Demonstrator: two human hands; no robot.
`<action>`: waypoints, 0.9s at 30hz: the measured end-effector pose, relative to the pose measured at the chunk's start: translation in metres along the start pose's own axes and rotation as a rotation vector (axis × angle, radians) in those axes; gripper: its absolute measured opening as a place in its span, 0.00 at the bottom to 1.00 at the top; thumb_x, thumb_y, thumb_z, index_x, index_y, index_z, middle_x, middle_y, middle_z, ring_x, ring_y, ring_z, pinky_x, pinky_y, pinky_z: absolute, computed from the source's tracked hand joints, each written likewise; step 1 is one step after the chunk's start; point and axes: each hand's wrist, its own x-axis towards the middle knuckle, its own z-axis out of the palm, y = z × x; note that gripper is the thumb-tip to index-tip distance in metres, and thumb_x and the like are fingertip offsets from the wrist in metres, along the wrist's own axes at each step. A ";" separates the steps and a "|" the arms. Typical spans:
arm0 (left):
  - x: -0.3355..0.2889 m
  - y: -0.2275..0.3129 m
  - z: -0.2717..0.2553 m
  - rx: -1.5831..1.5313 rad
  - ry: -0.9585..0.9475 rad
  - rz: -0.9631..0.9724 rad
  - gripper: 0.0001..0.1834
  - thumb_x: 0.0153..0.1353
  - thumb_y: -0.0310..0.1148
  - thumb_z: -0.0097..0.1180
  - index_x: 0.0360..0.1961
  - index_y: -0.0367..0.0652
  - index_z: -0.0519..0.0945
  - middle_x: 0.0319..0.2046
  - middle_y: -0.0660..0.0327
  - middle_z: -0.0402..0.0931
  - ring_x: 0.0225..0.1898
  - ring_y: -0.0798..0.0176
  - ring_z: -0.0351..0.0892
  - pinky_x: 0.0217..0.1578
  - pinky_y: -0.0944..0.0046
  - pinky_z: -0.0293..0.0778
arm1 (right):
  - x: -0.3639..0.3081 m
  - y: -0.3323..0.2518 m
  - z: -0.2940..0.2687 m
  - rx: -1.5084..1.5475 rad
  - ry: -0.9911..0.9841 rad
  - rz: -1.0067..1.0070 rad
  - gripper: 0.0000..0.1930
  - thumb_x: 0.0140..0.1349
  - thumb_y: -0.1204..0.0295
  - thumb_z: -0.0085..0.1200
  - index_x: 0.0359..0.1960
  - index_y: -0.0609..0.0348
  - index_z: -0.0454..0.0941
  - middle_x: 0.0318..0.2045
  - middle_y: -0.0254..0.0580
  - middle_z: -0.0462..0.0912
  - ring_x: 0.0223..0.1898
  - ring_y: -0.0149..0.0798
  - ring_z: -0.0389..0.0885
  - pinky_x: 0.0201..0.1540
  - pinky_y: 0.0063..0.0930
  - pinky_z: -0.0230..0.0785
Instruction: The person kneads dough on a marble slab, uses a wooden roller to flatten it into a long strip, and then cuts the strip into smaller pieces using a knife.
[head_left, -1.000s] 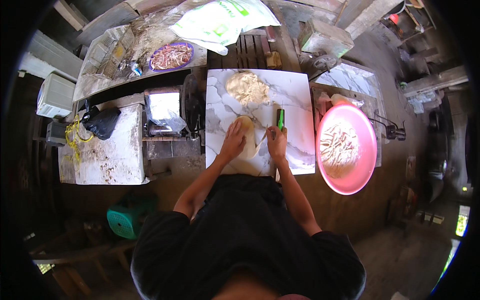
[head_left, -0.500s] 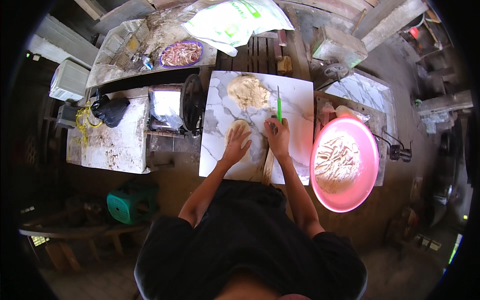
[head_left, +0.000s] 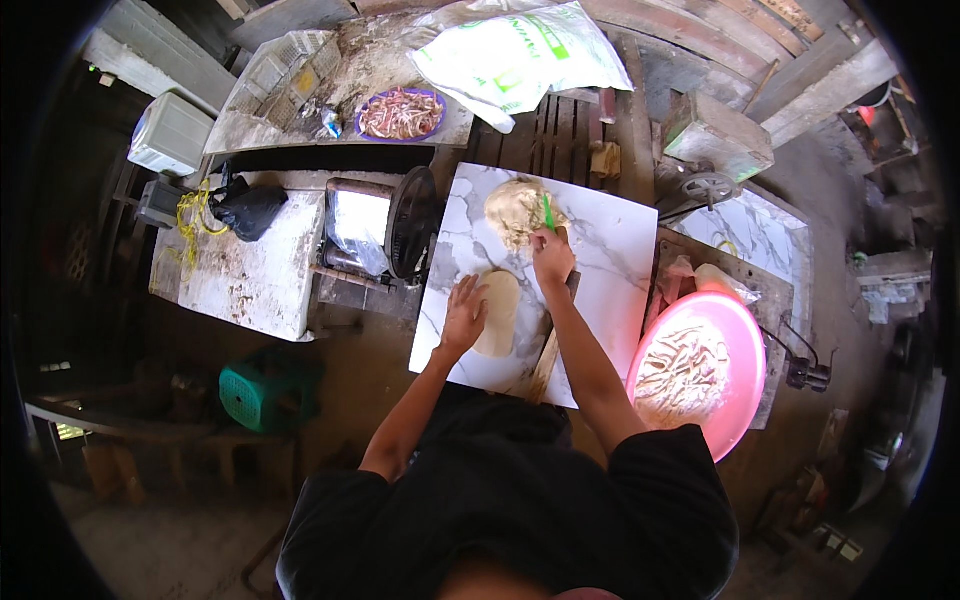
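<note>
On the white marbled board [head_left: 610, 250] lies a flattened oval of dough [head_left: 498, 315]. My left hand [head_left: 464, 318] rests at its left edge, fingers extended and holding nothing. Farther up the board sits a rough lump of dough [head_left: 510, 205]. At its right side my right hand [head_left: 552, 255] is closed on a green-handled knife [head_left: 548, 208]; the blade cannot be made out against the dough. A wooden strip [head_left: 544, 368] runs beneath my right forearm, partly hidden by it.
A pink basin [head_left: 745, 400] of floured dough strips stands at the right. Left of the board is a machine with a black wheel [head_left: 410, 225]. Behind are a purple-rimmed plate [head_left: 440, 112] of reddish strips and a white sack [head_left: 520, 65]. A green stool [head_left: 250, 395] stands lower left.
My right hand has taken hold of the knife and moved it up to the dough lump. My left hand has slid off the flattened dough to its left edge. The view has shifted.
</note>
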 end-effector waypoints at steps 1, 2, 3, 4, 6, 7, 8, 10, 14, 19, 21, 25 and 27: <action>-0.003 0.003 0.000 0.004 -0.006 0.012 0.17 0.52 0.27 0.45 0.46 0.39 0.68 0.52 0.48 0.59 0.56 0.45 0.54 0.55 0.49 0.49 | -0.003 -0.001 -0.001 -0.029 -0.038 0.040 0.02 0.48 0.67 0.53 0.25 0.47 0.75 0.34 0.41 0.72 0.32 0.47 0.74 0.29 0.39 0.67; -0.006 0.004 0.001 0.007 -0.015 0.027 0.17 0.52 0.26 0.45 0.46 0.39 0.68 0.52 0.48 0.59 0.55 0.45 0.54 0.55 0.49 0.49 | -0.008 -0.001 -0.005 -0.054 -0.012 -0.047 0.05 0.50 0.68 0.50 0.30 0.44 0.75 0.34 0.42 0.72 0.33 0.47 0.74 0.30 0.39 0.67; -0.008 0.003 0.001 0.008 -0.013 0.030 0.17 0.52 0.26 0.45 0.46 0.39 0.68 0.52 0.48 0.59 0.55 0.45 0.54 0.55 0.49 0.49 | -0.010 -0.004 -0.008 -0.074 0.022 -0.141 0.08 0.52 0.69 0.48 0.34 0.42 0.75 0.33 0.43 0.72 0.33 0.47 0.74 0.30 0.40 0.67; -0.010 0.001 0.003 -0.012 -0.035 0.018 0.17 0.52 0.26 0.45 0.45 0.38 0.68 0.52 0.48 0.58 0.56 0.44 0.53 0.56 0.49 0.49 | -0.015 0.000 -0.009 -0.073 0.026 -0.141 0.08 0.52 0.69 0.48 0.34 0.42 0.75 0.33 0.43 0.72 0.33 0.47 0.74 0.30 0.40 0.67; -0.011 0.000 0.003 -0.032 -0.056 0.010 0.17 0.52 0.25 0.44 0.45 0.38 0.68 0.53 0.48 0.58 0.56 0.44 0.53 0.56 0.49 0.48 | -0.030 0.016 -0.015 -0.077 -0.013 -0.228 0.16 0.54 0.72 0.44 0.46 0.40 0.69 0.34 0.46 0.72 0.34 0.48 0.73 0.32 0.40 0.67; -0.010 0.001 0.002 -0.007 -0.064 0.041 0.17 0.52 0.26 0.44 0.46 0.38 0.67 0.54 0.48 0.57 0.57 0.45 0.52 0.56 0.50 0.47 | -0.036 0.018 -0.023 -0.077 -0.012 -0.233 0.16 0.54 0.72 0.44 0.46 0.40 0.69 0.34 0.46 0.72 0.34 0.48 0.73 0.32 0.40 0.67; -0.010 0.001 0.001 0.018 -0.072 0.071 0.18 0.53 0.26 0.44 0.47 0.37 0.66 0.55 0.48 0.56 0.57 0.45 0.51 0.57 0.50 0.46 | -0.042 0.021 -0.032 -0.012 -0.059 -0.270 0.19 0.55 0.73 0.42 0.49 0.41 0.66 0.34 0.47 0.72 0.34 0.49 0.73 0.32 0.41 0.67; -0.006 0.000 0.004 0.051 -0.093 0.097 0.19 0.53 0.27 0.43 0.48 0.37 0.65 0.55 0.48 0.54 0.58 0.46 0.50 0.57 0.51 0.45 | -0.052 0.018 -0.050 0.089 -0.061 -0.264 0.19 0.55 0.74 0.41 0.50 0.46 0.65 0.33 0.46 0.72 0.33 0.48 0.73 0.33 0.41 0.65; -0.001 -0.009 0.016 0.144 -0.089 0.193 0.22 0.54 0.29 0.43 0.51 0.35 0.62 0.57 0.49 0.51 0.60 0.49 0.47 0.58 0.52 0.45 | -0.056 0.026 -0.068 -0.106 -0.246 -0.440 0.16 0.55 0.75 0.42 0.47 0.50 0.68 0.32 0.41 0.74 0.34 0.44 0.71 0.37 0.36 0.59; 0.003 -0.004 0.021 0.165 -0.085 0.205 0.22 0.54 0.30 0.43 0.51 0.34 0.61 0.57 0.48 0.51 0.60 0.49 0.47 0.58 0.51 0.45 | -0.039 0.019 -0.065 -0.295 -0.197 -0.616 0.19 0.44 0.80 0.47 0.41 0.49 0.71 0.30 0.35 0.73 0.36 0.37 0.68 0.40 0.33 0.54; 0.003 -0.005 0.021 0.160 -0.095 0.207 0.23 0.54 0.30 0.43 0.51 0.34 0.61 0.57 0.48 0.51 0.60 0.49 0.47 0.57 0.52 0.46 | -0.036 0.015 -0.064 -0.334 -0.188 -0.607 0.21 0.43 0.81 0.47 0.41 0.48 0.71 0.30 0.35 0.73 0.37 0.37 0.68 0.40 0.34 0.53; 0.002 -0.009 0.022 0.089 -0.116 0.207 0.23 0.54 0.30 0.43 0.51 0.34 0.61 0.57 0.48 0.50 0.60 0.48 0.48 0.57 0.52 0.48 | -0.030 0.017 -0.056 -0.383 -0.175 -0.595 0.23 0.40 0.81 0.49 0.42 0.46 0.72 0.32 0.34 0.72 0.39 0.36 0.67 0.41 0.34 0.52; 0.004 -0.009 0.022 0.102 -0.119 0.212 0.22 0.54 0.30 0.43 0.51 0.34 0.61 0.57 0.48 0.51 0.60 0.48 0.48 0.57 0.53 0.48 | -0.029 0.018 -0.053 -0.380 -0.170 -0.601 0.23 0.41 0.81 0.49 0.42 0.46 0.73 0.32 0.34 0.72 0.40 0.35 0.67 0.42 0.34 0.52</action>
